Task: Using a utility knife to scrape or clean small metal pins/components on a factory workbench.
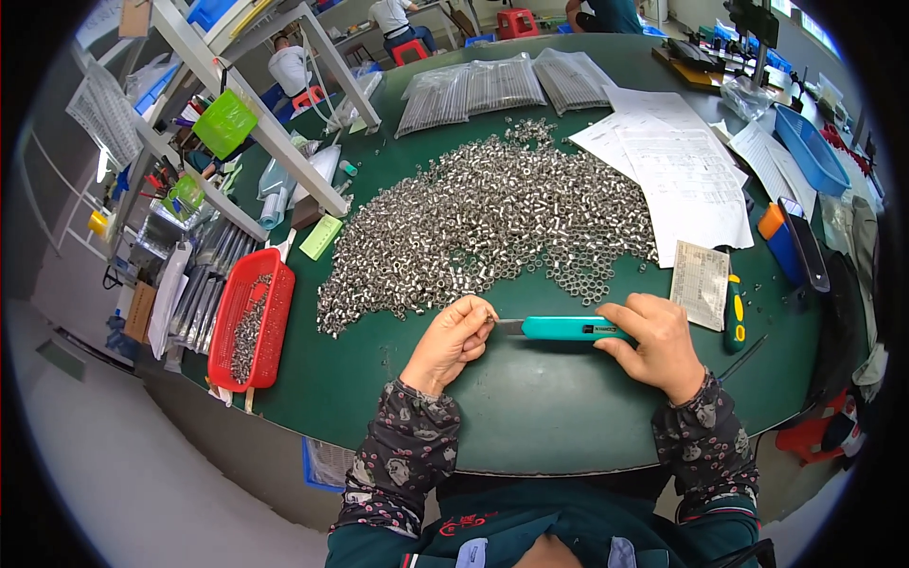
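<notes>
My right hand (pixel 655 343) grips a teal utility knife (pixel 559 328) by its handle end, its blade (pixel 510 328) pointing left. In my left hand (pixel 449 343), thumb and forefinger pinch a small metal ring (pixel 490 320), mostly covered by the fingertips. The blade tip is right at that ring; whether it touches, I cannot tell. Just beyond both hands spreads a large heap of small shiny metal rings (pixel 492 218) on the green table (pixel 559 417).
A red basket (pixel 277 322) with metal pieces stands at the left. Clear bags of rods (pixel 507 85) lie at the back. Paper sheets (pixel 682 180), a worn card (pixel 700 284) and a yellow-green screwdriver (pixel 734 317) are at the right. A white shelf frame (pixel 275 123) rises at the left.
</notes>
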The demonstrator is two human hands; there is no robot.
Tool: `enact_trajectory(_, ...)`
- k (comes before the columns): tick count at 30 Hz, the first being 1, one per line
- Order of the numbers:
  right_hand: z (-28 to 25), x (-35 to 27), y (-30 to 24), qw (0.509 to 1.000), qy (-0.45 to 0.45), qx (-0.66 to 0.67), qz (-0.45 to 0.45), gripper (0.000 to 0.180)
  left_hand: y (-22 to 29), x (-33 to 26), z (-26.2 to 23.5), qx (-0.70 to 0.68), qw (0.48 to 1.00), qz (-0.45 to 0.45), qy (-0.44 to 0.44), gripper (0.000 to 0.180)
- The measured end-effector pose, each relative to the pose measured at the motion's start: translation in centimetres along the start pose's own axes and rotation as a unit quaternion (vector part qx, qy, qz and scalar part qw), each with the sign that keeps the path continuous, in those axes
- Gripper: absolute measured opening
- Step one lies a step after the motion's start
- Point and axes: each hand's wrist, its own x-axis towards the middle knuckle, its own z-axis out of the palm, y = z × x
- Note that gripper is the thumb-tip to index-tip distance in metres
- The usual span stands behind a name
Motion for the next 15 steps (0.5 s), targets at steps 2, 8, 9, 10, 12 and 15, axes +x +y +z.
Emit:
enact_trajectory(2,0.1,-0.3,-0.2,0.999,-0.003,0.025,0.022,0.028,-0.2,0.1,-0.2,-0.038,0.998,0.043,0.004,0.012)
enact_trajectory(8,1.9,-1.1,0.1,0.966,-0.018,0.196,0.167,0.028,-0.5,0.5,-0.2,-0.035,0.993,0.115,0.011,0.009)
enact_trajectory(9,1.8,-1.1,0.0,0.966,-0.017,0.195,0.168,0.028,-0.5,0.5,-0.1,-0.019,0.992,0.126,0.023,0.010)
enact_trajectory(10,1.5,-0.9,-0.3,0.948,-0.059,0.229,0.213,0.029,-0.5,0.6,-0.1,-0.018,0.992,0.125,0.023,0.010)
enact_trajectory(12,1.5,-0.9,-0.4,0.925,-0.101,0.262,0.257,0.030,-0.7,0.7,-0.1,0.029,0.989,0.136,0.055,0.011)
enact_trajectory(15,1.7,-1.0,-0.3,0.913,-0.121,0.287,0.264,0.032,-0.8,0.7,0.3,0.059,0.982,0.162,0.077,0.012)
